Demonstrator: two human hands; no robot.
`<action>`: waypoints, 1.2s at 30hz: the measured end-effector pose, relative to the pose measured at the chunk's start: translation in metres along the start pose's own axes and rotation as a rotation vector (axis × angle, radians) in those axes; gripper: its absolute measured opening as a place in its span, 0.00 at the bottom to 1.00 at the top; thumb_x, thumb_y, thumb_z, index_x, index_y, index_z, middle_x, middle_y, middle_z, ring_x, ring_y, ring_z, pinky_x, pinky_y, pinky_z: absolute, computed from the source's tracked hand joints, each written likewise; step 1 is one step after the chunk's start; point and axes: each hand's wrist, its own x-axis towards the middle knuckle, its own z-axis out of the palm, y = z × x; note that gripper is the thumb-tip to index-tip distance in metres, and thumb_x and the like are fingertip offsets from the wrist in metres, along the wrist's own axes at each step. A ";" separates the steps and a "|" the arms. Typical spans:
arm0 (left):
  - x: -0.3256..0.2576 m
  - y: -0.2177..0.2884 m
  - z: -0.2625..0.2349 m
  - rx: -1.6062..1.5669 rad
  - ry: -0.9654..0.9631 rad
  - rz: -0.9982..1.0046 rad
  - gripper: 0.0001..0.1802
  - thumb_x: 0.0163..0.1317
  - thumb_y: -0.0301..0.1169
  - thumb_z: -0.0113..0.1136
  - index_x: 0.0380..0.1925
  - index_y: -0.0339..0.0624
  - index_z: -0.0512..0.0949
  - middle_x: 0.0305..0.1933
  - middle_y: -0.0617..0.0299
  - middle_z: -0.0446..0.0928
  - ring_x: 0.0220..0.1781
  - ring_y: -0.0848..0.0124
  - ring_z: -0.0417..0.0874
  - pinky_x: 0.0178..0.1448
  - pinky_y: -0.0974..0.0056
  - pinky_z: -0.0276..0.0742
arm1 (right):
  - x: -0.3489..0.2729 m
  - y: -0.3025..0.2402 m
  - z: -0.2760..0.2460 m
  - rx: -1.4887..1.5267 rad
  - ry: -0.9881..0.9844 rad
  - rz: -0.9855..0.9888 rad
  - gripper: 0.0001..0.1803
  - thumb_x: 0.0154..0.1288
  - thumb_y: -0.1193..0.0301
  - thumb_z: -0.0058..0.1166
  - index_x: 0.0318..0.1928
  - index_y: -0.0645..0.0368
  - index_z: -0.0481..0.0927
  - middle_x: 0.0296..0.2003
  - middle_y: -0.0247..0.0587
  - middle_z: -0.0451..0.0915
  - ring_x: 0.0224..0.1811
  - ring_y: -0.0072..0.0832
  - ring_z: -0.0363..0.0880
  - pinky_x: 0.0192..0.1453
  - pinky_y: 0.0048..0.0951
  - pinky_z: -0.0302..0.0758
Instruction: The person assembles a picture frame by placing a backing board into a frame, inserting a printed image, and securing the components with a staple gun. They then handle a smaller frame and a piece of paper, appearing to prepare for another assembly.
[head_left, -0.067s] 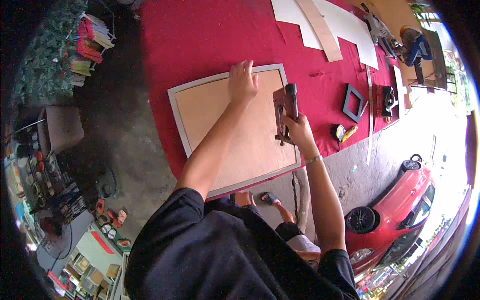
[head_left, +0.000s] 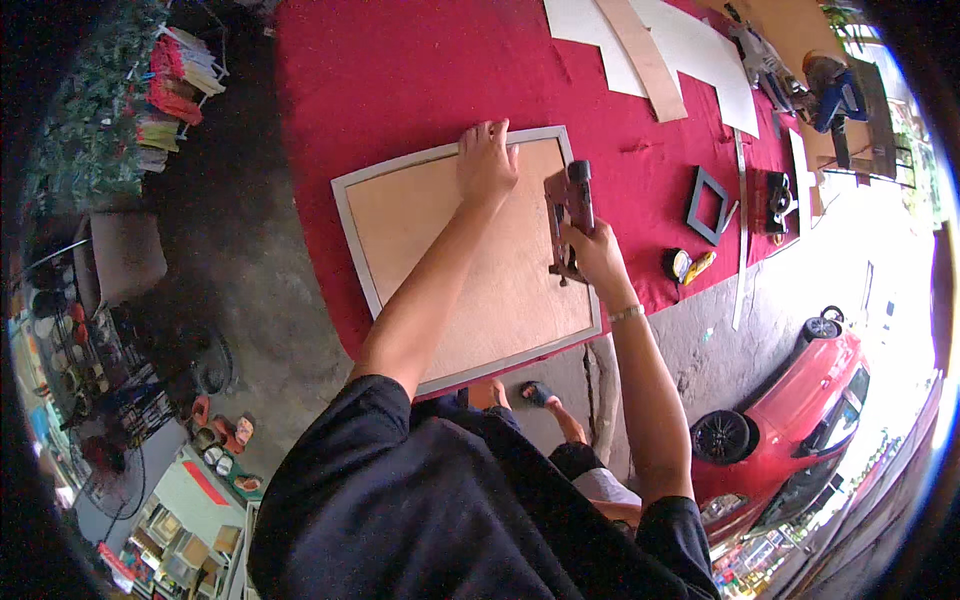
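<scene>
A red cloth (head_left: 400,70) covers the tabletop. On it, at the near edge, lies a large picture frame (head_left: 350,225) face down, its grey border around a brown backing board (head_left: 440,240). The left hand (head_left: 486,160) lies flat with fingers spread on the board's far edge. The right hand (head_left: 596,250) is closed around a dark staple gun (head_left: 566,215) standing on the board beside the frame's right border. A small grey frame (head_left: 708,205) lies toward the tabletop's right end.
</scene>
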 end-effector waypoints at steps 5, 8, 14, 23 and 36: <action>0.005 0.003 0.003 0.078 -0.096 -0.044 0.17 0.62 0.41 0.57 0.50 0.54 0.77 0.50 0.59 0.74 0.54 0.57 0.73 0.59 0.48 0.67 | 0.040 -0.002 0.004 0.026 -0.054 -0.029 0.16 0.59 0.63 0.56 0.33 0.66 0.77 0.20 0.41 0.77 0.23 0.26 0.76 0.28 0.33 0.73; 0.005 0.008 0.001 0.095 -0.109 -0.035 0.15 0.62 0.40 0.58 0.48 0.56 0.78 0.49 0.59 0.74 0.53 0.57 0.73 0.58 0.49 0.67 | 0.059 -0.007 0.002 -0.061 -0.067 -0.011 0.16 0.59 0.63 0.56 0.34 0.67 0.78 0.21 0.44 0.79 0.24 0.29 0.79 0.29 0.35 0.74; 0.005 0.009 -0.007 0.041 -0.093 -0.048 0.14 0.61 0.39 0.58 0.47 0.52 0.78 0.47 0.59 0.75 0.52 0.58 0.74 0.57 0.49 0.68 | 0.076 -0.036 0.003 -0.232 -0.101 0.085 0.18 0.59 0.61 0.55 0.31 0.69 0.78 0.22 0.51 0.80 0.25 0.39 0.84 0.32 0.41 0.77; 0.004 0.004 -0.007 -0.009 -0.091 -0.053 0.16 0.61 0.39 0.58 0.48 0.50 0.78 0.47 0.59 0.75 0.51 0.58 0.74 0.57 0.51 0.67 | 0.088 -0.027 0.001 -0.230 -0.113 0.077 0.18 0.59 0.63 0.57 0.29 0.70 0.79 0.21 0.50 0.80 0.27 0.35 0.84 0.33 0.37 0.77; 0.007 0.008 -0.010 0.008 -0.115 -0.057 0.15 0.63 0.40 0.57 0.47 0.49 0.78 0.48 0.59 0.75 0.52 0.58 0.73 0.59 0.49 0.66 | 0.084 -0.045 0.004 -0.300 -0.074 0.193 0.22 0.60 0.60 0.58 0.25 0.72 0.79 0.17 0.50 0.79 0.23 0.36 0.85 0.30 0.39 0.80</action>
